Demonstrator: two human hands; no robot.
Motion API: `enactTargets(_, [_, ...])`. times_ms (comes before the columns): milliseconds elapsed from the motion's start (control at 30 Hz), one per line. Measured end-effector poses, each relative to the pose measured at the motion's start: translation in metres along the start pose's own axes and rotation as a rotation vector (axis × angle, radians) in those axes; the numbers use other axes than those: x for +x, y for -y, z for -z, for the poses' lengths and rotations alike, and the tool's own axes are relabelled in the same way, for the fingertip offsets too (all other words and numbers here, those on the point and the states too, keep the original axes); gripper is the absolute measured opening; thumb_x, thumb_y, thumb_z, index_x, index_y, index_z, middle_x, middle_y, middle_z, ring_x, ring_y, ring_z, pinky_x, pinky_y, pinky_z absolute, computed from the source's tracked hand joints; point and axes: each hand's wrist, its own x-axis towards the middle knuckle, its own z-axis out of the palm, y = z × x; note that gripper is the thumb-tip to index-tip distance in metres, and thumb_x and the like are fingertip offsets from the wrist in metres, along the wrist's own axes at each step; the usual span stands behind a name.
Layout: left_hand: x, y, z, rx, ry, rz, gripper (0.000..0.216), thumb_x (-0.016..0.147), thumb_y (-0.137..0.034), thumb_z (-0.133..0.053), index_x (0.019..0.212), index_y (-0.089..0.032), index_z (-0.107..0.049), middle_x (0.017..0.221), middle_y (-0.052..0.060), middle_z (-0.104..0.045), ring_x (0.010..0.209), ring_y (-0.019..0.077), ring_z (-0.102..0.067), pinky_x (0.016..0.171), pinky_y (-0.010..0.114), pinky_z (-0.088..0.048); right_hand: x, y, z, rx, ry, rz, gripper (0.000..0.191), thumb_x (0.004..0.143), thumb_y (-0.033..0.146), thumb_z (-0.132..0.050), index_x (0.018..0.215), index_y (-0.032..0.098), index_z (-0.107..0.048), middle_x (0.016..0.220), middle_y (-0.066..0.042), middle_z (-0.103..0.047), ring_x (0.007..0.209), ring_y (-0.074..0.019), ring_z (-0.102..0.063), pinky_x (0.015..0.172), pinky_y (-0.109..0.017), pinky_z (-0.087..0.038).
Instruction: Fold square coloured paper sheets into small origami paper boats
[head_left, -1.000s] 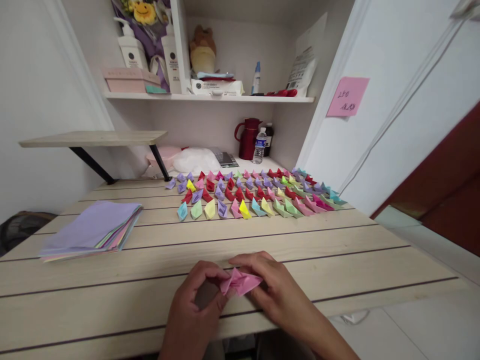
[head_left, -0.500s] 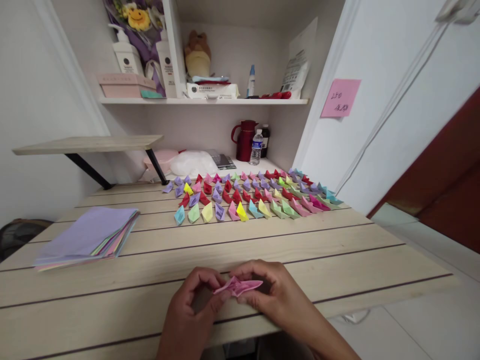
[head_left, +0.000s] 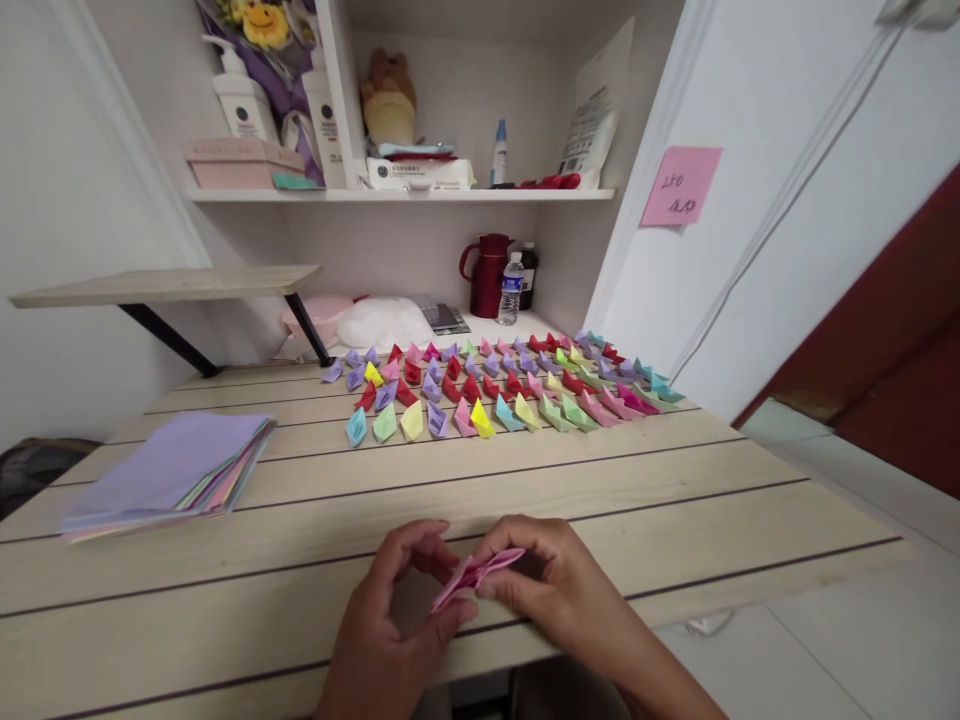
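Note:
Both my hands meet over the near edge of the wooden table (head_left: pixel 615 500). My left hand (head_left: pixel 390 620) and my right hand (head_left: pixel 551 590) pinch a small folded pink paper (head_left: pixel 471 575) between fingertips; the piece is narrow and tilted, its left end lower. Farther back on the table stand several rows of small folded paper boats (head_left: pixel 487 385) in purple, red, pink, yellow, green and blue. A stack of coloured paper sheets (head_left: pixel 169 470), purple on top, lies at the left.
A raised wooden shelf on black brackets (head_left: pixel 161 285) juts over the table's back left. Behind stand a red jug (head_left: pixel 487 275), a water bottle (head_left: pixel 511 290) and a white bag (head_left: pixel 382 322). The upper shelf (head_left: pixel 405 195) holds bottles and boxes. A pink note (head_left: pixel 679 187) sticks on the right wall.
The pink paper has gone from a wider, spread shape to a flatter, narrower fold between my fingers. The view shifted slightly; both hands stay at the near edge.

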Motion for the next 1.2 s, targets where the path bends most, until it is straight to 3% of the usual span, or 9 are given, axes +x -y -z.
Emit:
enactTargets(167, [0.002,0.010,0.006,0.214,0.014,-0.135,0.014,0.074,-0.035,-0.075,0.087,-0.029,-0.076,0.090,0.001,-0.076,0.088,0.0209,-0.069,0.082,0.030,-0.054,0.000,-0.003,-0.001,-0.023,0.008,-0.001,0.017,0.081,0.036,-0.078,0.080,0.019,-0.074,0.073,0.000,-0.071,0.071,-0.0166,-0.061,0.065,-0.024,-0.042])
enactTargets(433, [0.000,0.001,0.006,0.269,-0.022,-0.051,0.020,0.073,-0.049,-0.072,0.075,-0.031,-0.079,0.088,0.004,-0.079,0.111,0.0316,-0.064,0.102,0.044,-0.046,-0.001,-0.002,-0.001,-0.091,0.033,-0.003,0.018,0.082,0.034,-0.077,0.075,0.018,-0.072,0.067,0.002,-0.067,0.067,-0.0144,-0.057,0.063,-0.023,-0.040])
enactTargets(533, [0.002,0.000,0.004,0.244,-0.024,0.069,0.030,0.074,-0.055,-0.070,0.081,-0.028,-0.078,0.088,0.005,-0.078,0.101,0.0300,-0.067,0.094,0.042,-0.050,0.000,-0.004,-0.002,-0.060,0.010,0.008,0.013,0.082,0.030,-0.077,0.078,0.019,-0.072,0.071,0.001,-0.068,0.069,-0.0147,-0.059,0.064,-0.024,-0.041])
enactTargets(633, [0.004,0.002,0.004,0.248,-0.009,0.095,0.034,0.080,-0.057,-0.065,0.086,-0.025,-0.076,0.084,0.003,-0.076,0.086,0.0248,-0.069,0.083,0.035,-0.054,0.001,-0.005,-0.002,0.063,-0.050,0.030,0.019,0.081,0.025,-0.078,0.098,0.022,-0.069,0.085,0.001,-0.071,0.081,-0.0165,-0.063,0.073,-0.025,-0.046])
enactTargets(733, [0.000,0.009,0.007,0.422,-0.026,-0.073,0.026,0.085,-0.050,-0.062,0.081,-0.028,-0.075,0.084,0.001,-0.076,0.091,0.0252,-0.070,0.094,0.042,-0.051,-0.001,-0.006,0.001,0.017,-0.045,0.053,0.015,0.084,0.017,-0.074,0.097,0.023,-0.068,0.082,0.002,-0.070,0.078,-0.0152,-0.064,0.073,-0.024,-0.045])
enactTargets(833, [-0.012,0.022,0.013,0.711,0.038,-0.325,0.011,0.085,-0.037,-0.064,0.090,-0.035,-0.074,0.097,-0.001,-0.076,0.095,0.0259,-0.070,0.102,0.055,-0.045,-0.009,-0.007,0.006,-0.264,0.015,0.152,0.015,0.086,0.008,-0.070,0.082,0.022,-0.069,0.078,0.004,-0.071,0.076,-0.0143,-0.063,0.076,-0.026,-0.041])
enactTargets(933, [-0.028,0.031,0.017,0.929,0.006,-0.496,0.041,0.084,-0.028,-0.066,0.124,-0.033,-0.061,0.121,0.004,-0.070,0.111,0.0275,-0.065,0.101,0.055,-0.046,-0.017,-0.009,0.011,-0.420,0.036,0.240,0.017,0.087,0.007,-0.072,0.088,0.024,-0.069,0.084,0.005,-0.073,0.084,-0.0149,-0.064,0.082,-0.028,-0.038])
enactTargets(1033, [-0.034,0.032,0.017,0.986,0.023,-0.541,0.058,0.083,-0.026,-0.068,0.137,-0.028,-0.046,0.127,0.007,-0.067,0.118,0.0263,-0.061,0.100,0.050,-0.048,-0.021,-0.011,0.013,-0.437,0.038,0.275,0.016,0.088,0.011,-0.074,0.093,0.025,-0.068,0.089,0.005,-0.072,0.087,-0.0148,-0.064,0.083,-0.028,-0.038])
enactTargets(1200, [-0.023,0.026,0.010,0.949,0.073,-0.552,0.048,0.083,-0.020,-0.067,0.126,-0.032,-0.049,0.118,0.002,-0.069,0.110,0.0232,-0.065,0.096,0.047,-0.047,-0.019,-0.012,0.014,-0.454,0.071,0.299,0.014,0.088,0.014,-0.075,0.091,0.025,-0.067,0.087,0.005,-0.070,0.086,-0.0149,-0.063,0.084,-0.029,-0.038])
